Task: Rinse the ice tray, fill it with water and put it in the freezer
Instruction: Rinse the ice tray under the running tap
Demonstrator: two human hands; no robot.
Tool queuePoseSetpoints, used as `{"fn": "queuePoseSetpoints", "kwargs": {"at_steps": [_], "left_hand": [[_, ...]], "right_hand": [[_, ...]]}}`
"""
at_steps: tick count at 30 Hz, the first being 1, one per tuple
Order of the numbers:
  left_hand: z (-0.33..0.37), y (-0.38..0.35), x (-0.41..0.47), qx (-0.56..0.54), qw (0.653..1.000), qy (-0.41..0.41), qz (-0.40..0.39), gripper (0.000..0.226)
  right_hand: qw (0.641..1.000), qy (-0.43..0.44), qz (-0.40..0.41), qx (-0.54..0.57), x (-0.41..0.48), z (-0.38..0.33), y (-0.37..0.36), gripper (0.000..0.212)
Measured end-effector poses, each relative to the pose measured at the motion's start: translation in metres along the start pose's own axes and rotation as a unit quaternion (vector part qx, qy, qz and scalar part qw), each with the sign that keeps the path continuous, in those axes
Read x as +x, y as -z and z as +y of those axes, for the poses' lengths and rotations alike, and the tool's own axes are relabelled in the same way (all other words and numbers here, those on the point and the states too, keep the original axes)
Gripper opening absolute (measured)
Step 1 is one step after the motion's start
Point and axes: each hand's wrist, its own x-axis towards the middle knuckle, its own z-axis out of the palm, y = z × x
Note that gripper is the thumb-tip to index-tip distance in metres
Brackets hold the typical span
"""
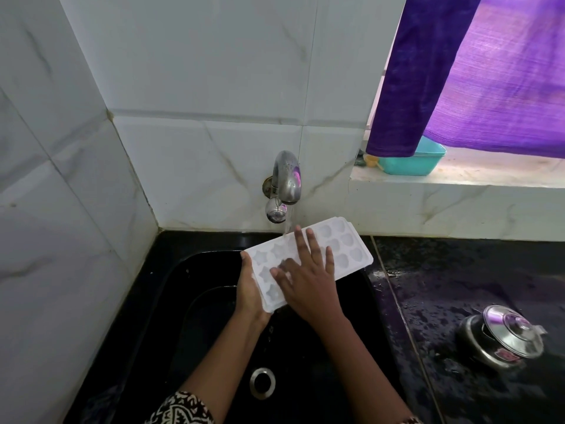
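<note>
A white ice tray [345,243] with star and shell shaped cells hangs tilted over the black sink [195,301]. Water runs from the steel tap [287,179] onto the tray's upper middle. My left hand [250,289] grips the tray's near left end, thumb on top. My right hand [305,273] lies flat on the tray's middle with its fingers spread and straight, covering several cells.
The drain [262,382] sits at the sink's bottom. A steel pot with a lid [504,335] stands on the wet black counter at right. A teal tub [419,160] rests on the window ledge under a purple curtain [477,71]. Tiled walls close the left and back.
</note>
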Motion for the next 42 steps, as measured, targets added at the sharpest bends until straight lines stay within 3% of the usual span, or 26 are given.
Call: {"fn": "queuePoseSetpoints", "kwargs": {"at_steps": [4, 15, 19, 24, 29, 31, 34, 42], "left_hand": [[0.004, 0.002, 0.004, 0.001, 1.0, -0.017, 0.02, 0.082], [0.005, 0.003, 0.0, 0.027, 0.999, -0.012, 0.022, 0.084], [0.007, -0.001, 0.002, 0.023, 0.999, -0.043, 0.015, 0.075], [0.009, 0.002, 0.001, 0.03, 0.999, -0.015, 0.009, 0.082], [0.01, -0.001, 0.003, 0.009, 0.998, -0.054, 0.01, 0.076], [0.009, 0.002, 0.002, 0.012, 0.999, -0.039, 0.017, 0.079], [0.003, 0.002, 0.001, 0.01, 1.0, -0.025, 0.016, 0.084], [0.002, -0.001, -0.004, 0.023, 0.999, -0.024, 0.015, 0.08]], "right_hand": [[0.997, 0.041, 0.036, -0.055, -0.002, -0.002, -0.005, 0.046], [0.996, 0.039, 0.042, -0.063, -0.006, 0.008, -0.005, 0.04], [0.998, 0.041, 0.018, -0.046, -0.008, -0.011, -0.008, 0.06], [0.998, 0.04, 0.02, -0.053, -0.004, 0.005, 0.001, 0.048], [0.996, 0.07, -0.011, -0.045, -0.007, -0.004, 0.0, 0.071], [0.997, 0.068, -0.026, -0.039, -0.003, 0.007, 0.005, 0.068], [0.996, 0.058, 0.015, -0.061, -0.001, 0.005, 0.008, 0.056], [0.996, 0.076, 0.017, -0.053, -0.002, 0.01, 0.006, 0.058]]}}
